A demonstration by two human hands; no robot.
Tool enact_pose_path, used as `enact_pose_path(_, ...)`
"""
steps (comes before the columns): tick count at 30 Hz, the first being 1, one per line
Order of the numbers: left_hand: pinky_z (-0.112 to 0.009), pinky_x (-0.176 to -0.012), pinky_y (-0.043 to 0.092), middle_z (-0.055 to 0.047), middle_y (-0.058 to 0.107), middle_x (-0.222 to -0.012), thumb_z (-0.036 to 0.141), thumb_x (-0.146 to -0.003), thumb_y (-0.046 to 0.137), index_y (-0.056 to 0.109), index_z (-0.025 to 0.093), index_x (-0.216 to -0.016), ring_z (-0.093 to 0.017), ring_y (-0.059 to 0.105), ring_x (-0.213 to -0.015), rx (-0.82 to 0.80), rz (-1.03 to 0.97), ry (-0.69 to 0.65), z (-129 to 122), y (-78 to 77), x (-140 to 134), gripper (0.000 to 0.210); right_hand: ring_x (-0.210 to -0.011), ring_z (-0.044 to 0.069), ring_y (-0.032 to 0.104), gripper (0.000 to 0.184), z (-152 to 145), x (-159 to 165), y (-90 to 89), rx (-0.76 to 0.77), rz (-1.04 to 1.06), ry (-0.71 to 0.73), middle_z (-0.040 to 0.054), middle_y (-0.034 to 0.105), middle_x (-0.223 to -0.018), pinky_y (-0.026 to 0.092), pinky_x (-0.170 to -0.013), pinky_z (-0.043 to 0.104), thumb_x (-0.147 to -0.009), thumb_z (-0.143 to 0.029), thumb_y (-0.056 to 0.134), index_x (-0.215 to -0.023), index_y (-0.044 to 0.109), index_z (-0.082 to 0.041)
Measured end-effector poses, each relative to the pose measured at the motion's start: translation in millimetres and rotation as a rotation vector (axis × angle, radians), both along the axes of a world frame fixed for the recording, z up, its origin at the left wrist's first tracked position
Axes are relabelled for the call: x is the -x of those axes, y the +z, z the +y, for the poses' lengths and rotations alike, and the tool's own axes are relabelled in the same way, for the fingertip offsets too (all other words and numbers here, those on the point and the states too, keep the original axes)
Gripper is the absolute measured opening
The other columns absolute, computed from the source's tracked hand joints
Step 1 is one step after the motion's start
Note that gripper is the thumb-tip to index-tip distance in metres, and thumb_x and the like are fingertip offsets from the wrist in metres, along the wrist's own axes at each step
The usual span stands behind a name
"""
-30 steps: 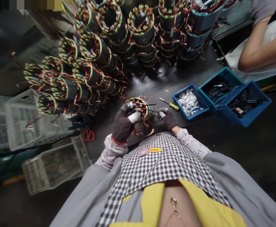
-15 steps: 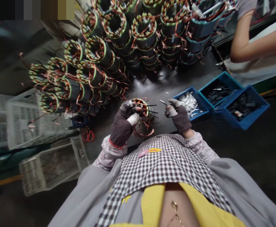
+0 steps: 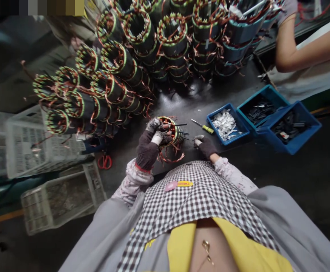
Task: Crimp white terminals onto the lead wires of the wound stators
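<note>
A motor stator (image 3: 178, 136) with copper windings lies on the dark tabletop in front of me, several dark sleeved leads sticking out to its right and loose copper wires hanging at its near side. My left hand (image 3: 151, 141), in a dark fingerless glove with wrapped fingertips, is closed on the stator's left rim; its fingertips are partly hidden among the windings. To the right of the stator, apart from it, my right hand (image 3: 204, 145) is empty with its fingers loosely bent. A screwdriver (image 3: 207, 129) with a yellow-green handle lies just beyond it, beside a blue bin of white pieces (image 3: 224, 124).
Stacked stators (image 3: 172, 37) fill the far side. Two bins of dark tubing pieces, a teal bin (image 3: 262, 107) and a blue bin (image 3: 292, 128), sit at right. Red-handled scissors (image 3: 104, 161) and white crates (image 3: 26, 145) are at left. A co-worker's arm (image 3: 289, 49) reaches in at upper right.
My right hand has let go of the screwdriver, which now lies by the blue bin, and has moved down and left toward me. My left hand stays at the stator.
</note>
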State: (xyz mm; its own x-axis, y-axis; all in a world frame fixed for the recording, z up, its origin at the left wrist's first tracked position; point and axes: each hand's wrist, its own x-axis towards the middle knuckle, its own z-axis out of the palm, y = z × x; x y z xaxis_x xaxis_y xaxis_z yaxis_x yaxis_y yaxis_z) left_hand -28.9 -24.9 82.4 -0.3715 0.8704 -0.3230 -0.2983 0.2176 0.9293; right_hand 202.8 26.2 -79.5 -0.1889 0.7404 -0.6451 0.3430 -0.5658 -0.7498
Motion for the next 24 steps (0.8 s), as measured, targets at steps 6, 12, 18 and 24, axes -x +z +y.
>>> enact_pose_path(6, -0.043, -0.095, 0.068, -0.011, 0.077, -0.13, 0.041, -0.083, 0.09, 0.065, 0.025, -0.13, -0.025, 0.079, -0.105, -0.035, -0.012, 0.029, -2, 0.4, -3, 0.056, -0.076, 0.016, 0.07, 0.006, -10, 23, -27.8, 0.061, 0.035, -0.125, 0.0015, 0.075, -0.082, 0.061, -0.083, 0.03, -0.09, -0.016, 0.069, -0.094, 0.071, -0.018)
enact_pose_path(12, -0.041, -0.084, 0.07, -0.007, 0.082, -0.108, 0.042, -0.075, 0.097, 0.067, 0.022, -0.105, -0.027, 0.081, -0.097, -0.024, -0.029, 0.08, -2, -2.0, -4, 0.047, -0.065, 0.013, 0.069, 0.01, -14, 27, -28.9, 0.279, 0.324, -0.272, 0.0008, 0.073, -0.073, 0.061, -0.064, 0.022, -0.094, -0.02, 0.073, -0.094, 0.064, -0.018)
enact_pose_path(18, -0.04, -0.077, 0.07, -0.007, 0.081, -0.09, 0.048, -0.068, 0.099, 0.075, 0.018, -0.096, -0.024, 0.08, -0.079, 0.02, 0.017, 0.075, -1, -5.1, -5, 0.049, -0.056, 0.012, 0.067, 0.013, -10, 54, -26.2, 0.296, 0.325, -0.197, 0.0019, 0.073, -0.07, 0.061, -0.056, 0.021, -0.093, -0.025, 0.077, -0.095, 0.068, -0.017)
enact_pose_path(24, -0.043, -0.085, 0.069, -0.009, 0.081, -0.101, 0.042, -0.073, 0.097, 0.078, 0.018, -0.101, -0.024, 0.079, -0.088, 0.02, 0.068, -0.015, -3, 0.1, -1, 0.042, -0.069, 0.014, 0.07, 0.019, 3, 54, -19.3, 0.098, 0.112, 0.02, 0.0035, 0.078, -0.087, 0.064, -0.078, 0.029, -0.095, -0.031, 0.07, -0.11, 0.071, -0.019)
